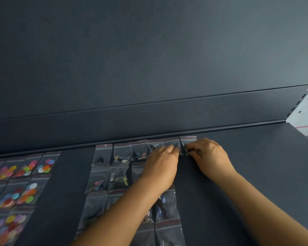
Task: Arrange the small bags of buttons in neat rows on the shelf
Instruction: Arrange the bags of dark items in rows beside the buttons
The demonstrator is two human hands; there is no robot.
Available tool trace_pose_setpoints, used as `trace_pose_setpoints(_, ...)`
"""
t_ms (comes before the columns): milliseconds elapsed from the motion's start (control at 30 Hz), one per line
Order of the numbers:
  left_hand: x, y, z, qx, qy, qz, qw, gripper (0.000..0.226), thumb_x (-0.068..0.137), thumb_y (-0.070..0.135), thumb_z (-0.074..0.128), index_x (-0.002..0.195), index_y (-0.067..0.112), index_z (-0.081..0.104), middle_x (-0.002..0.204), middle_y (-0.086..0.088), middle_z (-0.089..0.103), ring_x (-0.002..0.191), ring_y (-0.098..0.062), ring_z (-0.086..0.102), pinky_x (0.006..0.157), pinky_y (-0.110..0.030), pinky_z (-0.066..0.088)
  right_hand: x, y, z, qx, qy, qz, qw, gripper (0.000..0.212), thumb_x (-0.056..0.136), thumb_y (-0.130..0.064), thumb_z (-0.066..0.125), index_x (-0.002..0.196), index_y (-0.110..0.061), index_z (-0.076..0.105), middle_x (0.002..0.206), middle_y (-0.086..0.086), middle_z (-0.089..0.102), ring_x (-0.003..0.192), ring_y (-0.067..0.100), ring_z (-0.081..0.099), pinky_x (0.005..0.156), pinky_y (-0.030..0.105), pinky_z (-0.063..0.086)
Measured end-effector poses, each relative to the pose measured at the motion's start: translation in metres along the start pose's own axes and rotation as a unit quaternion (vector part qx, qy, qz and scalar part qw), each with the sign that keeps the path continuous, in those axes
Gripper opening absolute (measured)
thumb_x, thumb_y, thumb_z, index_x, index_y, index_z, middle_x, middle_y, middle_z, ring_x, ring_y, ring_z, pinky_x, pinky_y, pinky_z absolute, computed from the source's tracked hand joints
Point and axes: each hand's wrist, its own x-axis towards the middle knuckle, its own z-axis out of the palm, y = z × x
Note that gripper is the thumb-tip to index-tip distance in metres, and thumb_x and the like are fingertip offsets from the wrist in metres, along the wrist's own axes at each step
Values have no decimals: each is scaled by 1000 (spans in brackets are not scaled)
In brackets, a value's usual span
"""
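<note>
- My right hand (210,155) has its fingers (194,151) curled down and pinching the lower edge of the last bag (188,142), the clear zip bag at the right end of the back row.
- My left hand (161,163) lies just beside it, fingers bent and knuckles up, pressing on the neighbouring bag (171,143); whether those fingers pinch the plastic or only hold it flat, I cannot tell.
- The two hands nearly meet over the seam between these two bags.
- The back row of dark-button bags (121,152) runs leftward from my hands, edge to edge along the rear lip of the dark shelf (256,166), red zip strips toward the back panel (149,59).
- More rows of the same bags (98,181) lie nearer to me, partly hidden under my left forearm.
- Well apart at the left, across a bare strip of shelf, lie the bags of bright buttons (46,164), also in rows.
- At the far right the slotted upright (300,101) of the shelving shows.
</note>
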Motion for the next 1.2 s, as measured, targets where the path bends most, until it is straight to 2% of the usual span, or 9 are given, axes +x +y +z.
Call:
trace_pose_setpoints(233, -1, 4, -3, -11, 1, -9, 1000, 51, 93, 3, 49, 142, 10, 37, 143, -5, 43, 129, -25, 40, 109, -35, 31, 4, -3, 1, -17, 5, 11, 1000, 22, 87, -7, 55, 93, -19, 72, 99, 3, 66, 94, 27, 56, 75, 36, 50)
trace_pose_setpoints(433, -4, 7, -6, -21, -3, -15, 1000, 61, 90, 5, 56, 145, 10, 32, 147, -6, 38, 134, -24, 34, 112, -34, 25, 4, -5, -2, -43, -16, 11, 999, 21, 90, -15, 53, 103, -21, 68, 106, 2, 63, 99, 24, 52, 74, 30, 45)
trace_pose_setpoints(500, -9, 5, -11, -34, 11, -23, 999, 60, 92, 11, 55, 146, 12, 30, 147, -5, 37, 135, -24, 32, 113, -34, 23, 2, -10, -2, -55, -19, -3, 998, 24, 89, -21, 56, 111, -21, 63, 112, 1, 61, 103, 23, 50, 78, 29, 43)
trace_pose_setpoints(600, -24, -2, -23, -29, 36, -53, 998, 60, 95, 26, 52, 147, 15, 26, 150, -5, 33, 137, -25, 29, 113, -37, 23, -3, -26, -3, -88, -46, -43, 994, 46, 89, -34, 57, 132, -23, 49, 131, -2, 53, 119, 23, 45, 95, 32, 38)
trace_pose_setpoints(733, -58, -23, -38, -17, 63, -111, 992, 63, 95, 36, 49, 149, 19, 20, 153, -3, 27, 139, -23, 26, 115, -37, 19, -13, -60, 0, -112, -86, -96, 985, 60, 89, -47, 51, 143, -28, 31, 144, -6, 39, 134, 21, 32, 106, 36, 29)
trace_pose_setpoints(833, -94, -46, -47, -10, 72, -152, 986, 64, 95, 42, 47, 149, 23, 18, 155, 0, 23, 140, -21, 23, 115, -35, 15, -23, -93, 6, -110, -115, -128, 979, 65, 90, -51, 48, 145, -28, 22, 149, -6, 31, 138, 20, 25, 111, 37, 22)
trace_pose_setpoints(1100, -215, -112, -66, -27, 101, -266, 958, 65, 95, 47, 43, 150, 27, 16, 155, 4, 20, 141, -17, 18, 115, -32, 15, -64, -204, 46, -64, -144, -215, 964, 67, 89, -52, 49, 146, -29, 23, 150, -7, 29, 138, 17, 23, 114, 35, 14)
trace_pose_setpoints(1200, -267, -140, -75, -36, 116, -286, 951, 64, 95, 47, 44, 149, 27, 17, 155, 7, 20, 140, -15, 19, 113, -31, 18, -85, -252, 68, -58, -152, -238, 958, 68, 88, -53, 48, 146, -29, 22, 151, -6, 28, 139, 17, 21, 114, 35, 14)
